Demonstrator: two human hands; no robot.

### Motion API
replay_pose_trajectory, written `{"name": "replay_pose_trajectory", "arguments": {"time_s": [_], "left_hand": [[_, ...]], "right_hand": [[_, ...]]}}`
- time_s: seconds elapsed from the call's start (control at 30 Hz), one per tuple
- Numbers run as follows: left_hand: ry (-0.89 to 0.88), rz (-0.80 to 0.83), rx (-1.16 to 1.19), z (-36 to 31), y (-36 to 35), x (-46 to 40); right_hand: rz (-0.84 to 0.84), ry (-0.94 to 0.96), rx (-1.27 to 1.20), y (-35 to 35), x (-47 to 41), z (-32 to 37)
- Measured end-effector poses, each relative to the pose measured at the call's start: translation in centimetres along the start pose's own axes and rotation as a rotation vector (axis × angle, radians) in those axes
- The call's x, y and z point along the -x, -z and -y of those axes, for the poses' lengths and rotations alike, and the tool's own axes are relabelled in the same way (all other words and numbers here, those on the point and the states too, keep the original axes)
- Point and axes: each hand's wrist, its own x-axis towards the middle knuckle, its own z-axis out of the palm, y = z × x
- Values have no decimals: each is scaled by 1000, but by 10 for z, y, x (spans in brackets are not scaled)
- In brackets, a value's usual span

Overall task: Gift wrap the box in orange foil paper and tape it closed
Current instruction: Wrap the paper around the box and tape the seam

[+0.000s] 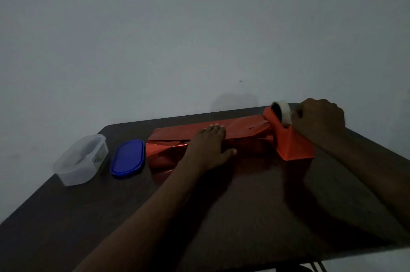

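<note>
The box lies wrapped in orange foil paper [241,131] across the far middle of the dark table [221,205], with loose foil ends at left and right. My left hand [209,146] presses flat on top of the wrapped box, fingers straight. An orange tape dispenser [290,143] with a white tape roll [282,112] stands at the foil's right end. My right hand [319,118] is at the roll, fingers curled and pinching at the tape end; the tape itself is too dim to make out.
A clear plastic container [81,158] sits at the table's left, with its blue lid [128,159] lying flat beside it, just left of the foil. A plain wall stands right behind the table's far edge.
</note>
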Motion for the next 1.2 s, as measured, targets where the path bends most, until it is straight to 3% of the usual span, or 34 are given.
{"name": "replay_pose_trajectory", "arguments": {"time_s": [0.23,0.43,0.67,0.9,1.0,1.2], "left_hand": [[14,30,-20,-2,1,-4],[17,42,-13,-3,4,-3],[14,40,-23,-2,2,-4],[11,42,-30,-1,-1,-6],[13,40,-27,-1,1,-5],[17,40,-36,-1,2,-5]], "right_hand": [[326,-280,-138,12,-11,-4],[606,-716,-699,8,-30,-12],[505,-674,-977,21,-20,-7],[193,-706,-1224,-14,30,-21],[99,-658,-1147,-31,46,-27],[94,-691,-1046,-39,56,-29]]}}
